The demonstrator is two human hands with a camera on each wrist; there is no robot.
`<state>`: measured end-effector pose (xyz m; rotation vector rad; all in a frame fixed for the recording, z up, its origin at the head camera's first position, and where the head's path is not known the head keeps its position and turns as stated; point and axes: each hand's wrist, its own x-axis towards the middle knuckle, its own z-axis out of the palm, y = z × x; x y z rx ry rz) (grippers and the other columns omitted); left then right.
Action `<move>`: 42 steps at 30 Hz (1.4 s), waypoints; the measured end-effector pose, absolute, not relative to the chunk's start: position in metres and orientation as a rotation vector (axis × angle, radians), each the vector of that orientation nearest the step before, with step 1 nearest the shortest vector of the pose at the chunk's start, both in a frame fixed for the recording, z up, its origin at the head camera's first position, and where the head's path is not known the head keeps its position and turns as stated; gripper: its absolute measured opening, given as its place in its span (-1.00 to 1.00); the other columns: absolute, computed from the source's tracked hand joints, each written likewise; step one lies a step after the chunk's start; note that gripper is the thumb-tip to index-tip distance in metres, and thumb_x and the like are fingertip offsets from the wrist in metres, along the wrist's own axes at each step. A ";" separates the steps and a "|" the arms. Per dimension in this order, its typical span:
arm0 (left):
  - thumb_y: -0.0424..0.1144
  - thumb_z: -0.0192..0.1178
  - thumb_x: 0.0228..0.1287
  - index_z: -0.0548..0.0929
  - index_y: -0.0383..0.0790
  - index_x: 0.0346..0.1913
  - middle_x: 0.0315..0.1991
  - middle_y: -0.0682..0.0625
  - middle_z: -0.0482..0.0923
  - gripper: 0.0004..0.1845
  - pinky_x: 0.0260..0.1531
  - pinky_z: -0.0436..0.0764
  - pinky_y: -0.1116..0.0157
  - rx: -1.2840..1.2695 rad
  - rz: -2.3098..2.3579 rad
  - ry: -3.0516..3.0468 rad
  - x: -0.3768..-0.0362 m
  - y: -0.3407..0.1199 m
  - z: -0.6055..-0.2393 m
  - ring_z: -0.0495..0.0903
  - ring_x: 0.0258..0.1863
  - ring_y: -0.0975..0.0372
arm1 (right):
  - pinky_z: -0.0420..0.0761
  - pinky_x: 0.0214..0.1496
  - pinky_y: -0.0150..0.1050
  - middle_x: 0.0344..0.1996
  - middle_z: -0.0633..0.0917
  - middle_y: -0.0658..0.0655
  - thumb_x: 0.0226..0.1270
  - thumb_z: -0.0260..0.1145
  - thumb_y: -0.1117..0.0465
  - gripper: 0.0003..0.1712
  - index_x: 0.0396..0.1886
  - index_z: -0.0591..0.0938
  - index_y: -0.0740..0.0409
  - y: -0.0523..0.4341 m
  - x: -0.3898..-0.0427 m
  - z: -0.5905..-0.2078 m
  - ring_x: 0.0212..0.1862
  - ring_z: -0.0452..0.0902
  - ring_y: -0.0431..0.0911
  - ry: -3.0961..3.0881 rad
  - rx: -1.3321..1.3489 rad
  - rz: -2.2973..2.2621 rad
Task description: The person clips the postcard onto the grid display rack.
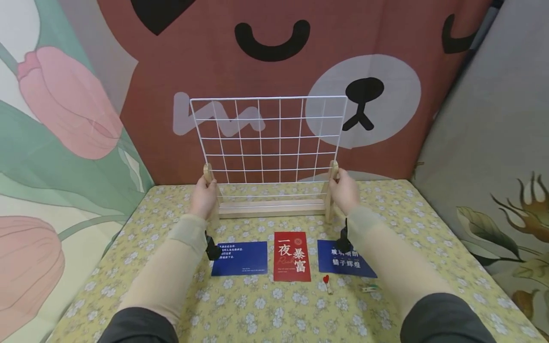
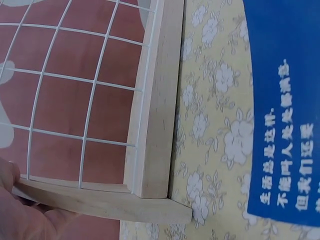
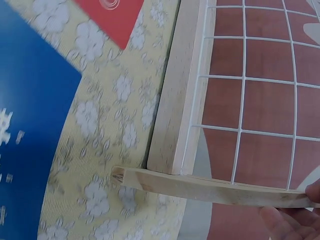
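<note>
A white wire grid (image 1: 280, 138) stands upright in a pale wooden base (image 1: 272, 208) with a post at each side. My left hand (image 1: 203, 197) grips the left post (image 2: 100, 202) near its top, the fingers partly cut off in the left wrist view. On the other side, my right hand (image 1: 345, 191) holds the right post (image 3: 220, 194) between thumb and fingers. In front of the base lie a blue card (image 1: 246, 266) at left, a red card (image 1: 292, 274) in the middle and another blue card (image 1: 328, 257) at right, partly behind the right wrist camera.
Below the red and right blue cards lie a small clip with a red heart (image 1: 327, 281) and a green clip (image 1: 369, 288). A floral yellow cloth (image 1: 257, 317) covers the table. Behind it hangs a brown bear-print curtain (image 1: 274, 76), with patterned fabric at both sides.
</note>
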<state>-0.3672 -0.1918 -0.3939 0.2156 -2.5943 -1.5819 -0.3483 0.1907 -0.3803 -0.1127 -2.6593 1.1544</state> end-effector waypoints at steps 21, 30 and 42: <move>-0.08 -0.11 0.53 0.08 -0.19 0.49 0.30 -0.25 0.32 -0.41 0.17 0.42 -0.05 0.010 -1.586 -2.680 -0.363 -0.166 -0.387 0.38 0.24 -0.08 | 0.63 -0.25 0.00 0.05 0.55 0.45 0.52 -0.05 0.18 -0.50 0.33 0.28 0.36 0.229 -0.325 -0.379 -0.05 0.57 0.24 -2.685 -0.121 1.021; -0.07 -0.13 0.54 0.06 -0.14 0.50 0.30 -0.25 0.31 -0.42 0.12 0.45 -0.11 -0.007 -1.565 -2.697 -0.362 -0.161 -0.388 0.37 0.24 -0.09 | 0.64 -0.20 0.03 0.10 0.52 0.46 0.52 -0.08 0.16 -0.45 0.39 0.21 0.34 0.234 -0.322 -0.379 0.00 0.56 0.26 -2.702 -0.149 1.034; -0.09 -0.14 0.55 -0.03 -0.14 0.52 0.34 -0.27 0.25 -0.39 0.10 0.46 -0.10 -0.005 -1.522 -2.732 -0.360 -0.161 -0.388 0.37 0.24 -0.10 | 0.63 -0.33 -0.04 0.06 0.54 0.45 0.54 -0.08 0.13 -0.50 0.33 0.27 0.34 0.235 -0.322 -0.379 -0.07 0.59 0.24 -2.726 -0.159 0.981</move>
